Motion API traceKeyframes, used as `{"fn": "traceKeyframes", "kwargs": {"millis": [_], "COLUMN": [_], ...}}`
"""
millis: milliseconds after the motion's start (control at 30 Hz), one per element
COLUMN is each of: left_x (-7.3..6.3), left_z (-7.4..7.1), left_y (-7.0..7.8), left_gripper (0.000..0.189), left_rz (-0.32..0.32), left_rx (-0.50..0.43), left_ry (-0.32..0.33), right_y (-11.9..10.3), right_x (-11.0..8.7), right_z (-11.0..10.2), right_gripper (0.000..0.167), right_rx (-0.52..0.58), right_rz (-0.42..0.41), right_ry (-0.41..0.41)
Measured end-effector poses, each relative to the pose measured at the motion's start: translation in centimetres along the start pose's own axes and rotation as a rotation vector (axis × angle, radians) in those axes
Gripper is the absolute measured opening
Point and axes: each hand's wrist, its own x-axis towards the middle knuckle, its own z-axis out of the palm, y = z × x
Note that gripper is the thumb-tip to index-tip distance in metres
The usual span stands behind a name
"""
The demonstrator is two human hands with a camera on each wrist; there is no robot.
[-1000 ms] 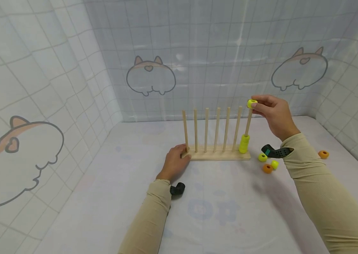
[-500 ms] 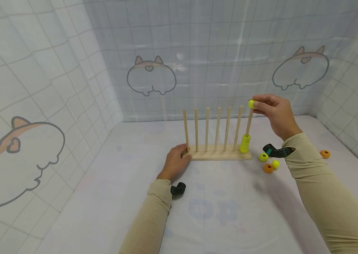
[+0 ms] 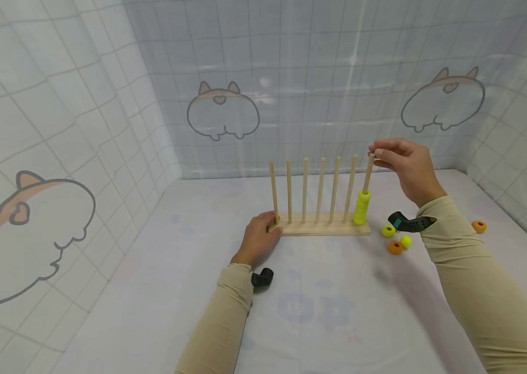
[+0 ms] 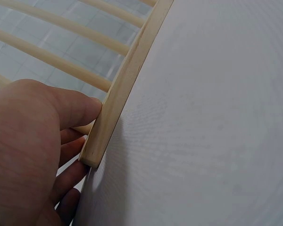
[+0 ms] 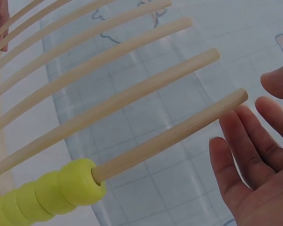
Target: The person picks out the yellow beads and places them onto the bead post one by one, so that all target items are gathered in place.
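A wooden peg rack (image 3: 321, 229) stands on the table, its upright pegs in a row. My left hand (image 3: 257, 238) grips the left end of its base; in the left wrist view the thumb presses the front edge and the fingers reach behind. Several yellow beads (image 3: 360, 209) are stacked at the foot of the rightmost peg (image 5: 174, 135). Around the bare tip of that peg, my right hand (image 5: 254, 174) has its thumb and fingers spread apart with nothing held. One or two fingertips appear close against the peg's tip; contact is unclear.
Two yellow beads, one ring-like bead (image 3: 388, 231) and another bead (image 3: 406, 241), lie right of the rack beside an orange bead (image 3: 395, 248). A second orange bead (image 3: 479, 226) lies farther right. Patterned sheeting (image 3: 310, 93) rises behind the table.
My right hand has let go of a yellow bead at the peg's top. The bead has dropped down the peg onto the stack, which is taller now. My left hand stays put.
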Motion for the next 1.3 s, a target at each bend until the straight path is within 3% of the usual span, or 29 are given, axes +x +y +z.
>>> {"fn": "traceKeyframes", "kwargs": {"millis": [533, 1033, 1300], "left_x": [-0.2, 0.0, 0.0], "left_z": [-0.1, 0.2, 0.0], "left_y": [-0.2, -0.4, -0.1], "left_gripper": [0.048, 0.051, 0.051], "left_rz": [-0.004, -0.004, -0.004], "left_rx": [0.005, 0.004, 0.013], "left_ry": [-0.003, -0.015, -0.008], "right_y": [2.2, 5.4, 6.5], "right_x": [-3.5, -7.1, -8.3], "right_z": [-1.3, -3.3, -4.6], "right_gripper": [0.031, 0.035, 0.032], "right_rx": [0.055, -0.012, 0.057], "right_rz": [0.039, 0.179, 0.222], "right_ry": [0.069, 0.077, 0.061]}}
